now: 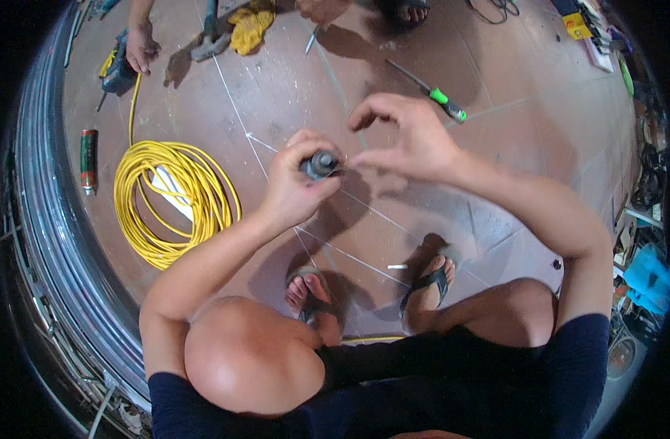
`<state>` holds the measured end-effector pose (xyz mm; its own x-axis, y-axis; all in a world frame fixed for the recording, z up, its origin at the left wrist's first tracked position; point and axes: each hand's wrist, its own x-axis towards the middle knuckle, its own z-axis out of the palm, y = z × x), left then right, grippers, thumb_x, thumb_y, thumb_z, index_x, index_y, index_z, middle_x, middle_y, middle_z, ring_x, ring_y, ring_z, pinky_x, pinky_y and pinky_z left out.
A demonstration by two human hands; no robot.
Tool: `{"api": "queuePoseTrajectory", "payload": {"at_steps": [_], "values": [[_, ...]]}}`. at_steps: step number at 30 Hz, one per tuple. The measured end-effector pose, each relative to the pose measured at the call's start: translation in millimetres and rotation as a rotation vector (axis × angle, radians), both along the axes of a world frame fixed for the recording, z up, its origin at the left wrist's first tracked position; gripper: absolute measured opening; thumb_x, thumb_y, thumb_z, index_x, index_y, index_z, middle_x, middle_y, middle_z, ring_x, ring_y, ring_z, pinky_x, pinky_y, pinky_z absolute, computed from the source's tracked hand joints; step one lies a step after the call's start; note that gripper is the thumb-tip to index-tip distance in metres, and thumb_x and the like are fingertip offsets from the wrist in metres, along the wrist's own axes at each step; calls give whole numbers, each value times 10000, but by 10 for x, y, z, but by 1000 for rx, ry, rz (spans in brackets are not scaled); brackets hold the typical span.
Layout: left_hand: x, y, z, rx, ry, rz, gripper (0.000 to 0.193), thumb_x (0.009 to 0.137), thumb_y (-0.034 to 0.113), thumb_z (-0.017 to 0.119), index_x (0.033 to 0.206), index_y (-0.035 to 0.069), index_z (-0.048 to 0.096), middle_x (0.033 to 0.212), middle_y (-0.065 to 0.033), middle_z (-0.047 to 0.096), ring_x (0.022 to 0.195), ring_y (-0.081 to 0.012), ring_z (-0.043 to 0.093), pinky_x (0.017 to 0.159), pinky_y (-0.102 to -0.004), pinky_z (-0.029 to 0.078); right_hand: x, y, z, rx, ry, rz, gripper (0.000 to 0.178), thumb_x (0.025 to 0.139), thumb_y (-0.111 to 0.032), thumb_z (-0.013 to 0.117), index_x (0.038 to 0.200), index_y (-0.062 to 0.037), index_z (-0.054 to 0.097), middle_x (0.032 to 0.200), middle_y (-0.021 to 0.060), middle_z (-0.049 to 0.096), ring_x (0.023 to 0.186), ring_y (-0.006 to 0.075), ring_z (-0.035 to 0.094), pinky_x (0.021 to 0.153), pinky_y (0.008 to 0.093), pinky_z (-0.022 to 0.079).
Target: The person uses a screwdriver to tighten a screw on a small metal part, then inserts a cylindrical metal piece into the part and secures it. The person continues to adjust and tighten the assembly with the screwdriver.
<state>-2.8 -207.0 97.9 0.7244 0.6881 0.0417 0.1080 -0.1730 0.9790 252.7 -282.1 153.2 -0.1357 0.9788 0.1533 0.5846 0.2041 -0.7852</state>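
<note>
My left hand (300,179) is wrapped round a dark grey cylindrical piece (322,165), seen end-on with a stepped, narrower tip; its exact kind I cannot make out. Just to the right, my right hand (404,139) is raised with thumb and fingers apart and curved, nothing visible between them. Beyond it a screwdriver (439,96) with a green and black handle lies on the tiled floor (496,132). Both hands are above the floor, in front of my bent knees.
A coiled yellow cable (221,183) lies left, near a dark green spray can (89,157). Another person's hand (142,50) is beside a power drill (117,73). A hammer (210,40) and yellow glove (251,28) lie at the far side. Long metal bars (49,183) line the left edge.
</note>
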Motion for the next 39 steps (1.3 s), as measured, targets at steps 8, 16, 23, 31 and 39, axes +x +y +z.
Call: {"api": "queuePoseTrajectory", "payload": {"at_steps": [8,16,23,31,39], "values": [[-799,-851,-490,-155,250,246,230,852,124,954,969,29,780,1045,-91,713,1063,-280,691,974,-412,546,1056,607,-1090,-128,-815,-278,609,975,-387,843,1430,-36,641,1420,210,695,1351,399,657,1161,522,521],[-875,-746,-149,-54,229,65,235,830,121,971,975,53,800,1099,-88,755,1059,-274,730,956,-406,572,1671,534,-1893,-417,-898,-170,401,1134,-283,545,1476,-96,641,1368,236,731,1211,426,736,1077,527,591],[-655,-505,268,119,136,-99,289,769,163,1041,904,81,800,1093,-103,736,983,-224,737,821,-366,585,974,-55,-1044,-314,-77,-72,243,1116,-187,657,1247,2,737,1103,232,781,974,372,762,926,438,614],[-529,-502,440,330,126,-66,293,751,193,1026,933,106,812,1054,-66,743,965,-275,745,820,-394,603,-215,-469,399,-231,123,393,137,1039,-114,773,1163,-63,793,973,154,771,855,321,766,723,412,603],[-529,-596,507,293,102,-35,307,780,194,1037,922,70,795,1080,-116,738,920,-237,744,754,-345,588,-347,-517,480,-103,2,342,140,975,-37,814,1101,-76,771,883,100,728,764,314,742,670,429,599]]}}
